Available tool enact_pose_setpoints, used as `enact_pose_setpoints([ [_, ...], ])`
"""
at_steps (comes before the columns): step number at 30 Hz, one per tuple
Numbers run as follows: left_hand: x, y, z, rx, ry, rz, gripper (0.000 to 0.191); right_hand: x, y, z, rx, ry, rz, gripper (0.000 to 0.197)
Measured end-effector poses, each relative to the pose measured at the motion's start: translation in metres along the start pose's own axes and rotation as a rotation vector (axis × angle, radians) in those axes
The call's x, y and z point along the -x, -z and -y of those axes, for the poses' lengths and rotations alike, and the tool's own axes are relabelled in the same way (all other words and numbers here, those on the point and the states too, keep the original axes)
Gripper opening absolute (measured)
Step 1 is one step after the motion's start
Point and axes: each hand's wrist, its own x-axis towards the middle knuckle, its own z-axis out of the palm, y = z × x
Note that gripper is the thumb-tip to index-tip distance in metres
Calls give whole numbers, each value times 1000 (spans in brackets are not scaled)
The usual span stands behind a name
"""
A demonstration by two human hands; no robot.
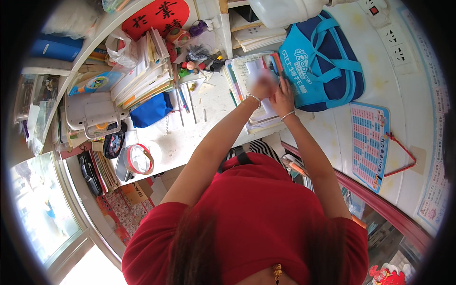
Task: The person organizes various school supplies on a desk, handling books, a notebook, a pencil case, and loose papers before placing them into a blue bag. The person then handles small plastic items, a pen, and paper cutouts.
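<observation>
My left hand (263,87) lies over a stack of books and papers (243,76) on the desk; a blurred patch covers its fingers, so what they do is hidden. Close on its right, my right hand (283,98) rests at the stack's right side, fingers pointing away from me. Whether it grips anything does not show. Pens (273,66) lie just beyond its fingertips, on the stack's upper right part. A white sheet sits beneath the hands. Right against this side stands a blue fabric tote bag (297,71) with light blue handles.
Upright papers (142,71), a blue pouch (151,110) and small toys (190,66) crowd the white desk's left part. Nearer me stands a clear round container (139,159) with a red rim. A multiplication chart (369,146) and power sockets (395,44) are on the right.
</observation>
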Motion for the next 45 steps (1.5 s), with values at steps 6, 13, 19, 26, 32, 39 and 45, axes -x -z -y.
enact_pose_setpoints([
  [6,40,27,0,-107,-105,-150,50,-1,-17,-6,198,-36,196,59],
  [13,165,141,56,-270,-148,-694,33,-3,-25,-21,123,-22,188,58],
  [19,229,220,91,633,191,-1225,26,-16,-9,56,-324,129,-83,44],
  [26,232,242,74,1067,198,-1207,10,-1,-96,192,-1322,-603,763,37],
  [32,235,262,74,1283,304,-998,5,-29,-130,237,-1205,-865,1000,28],
  [39,237,266,71,1214,248,-860,10,-24,-122,269,-1323,-802,1025,21],
  [45,253,247,64,1224,298,-669,9,-4,-90,259,-1254,-613,724,19],
])
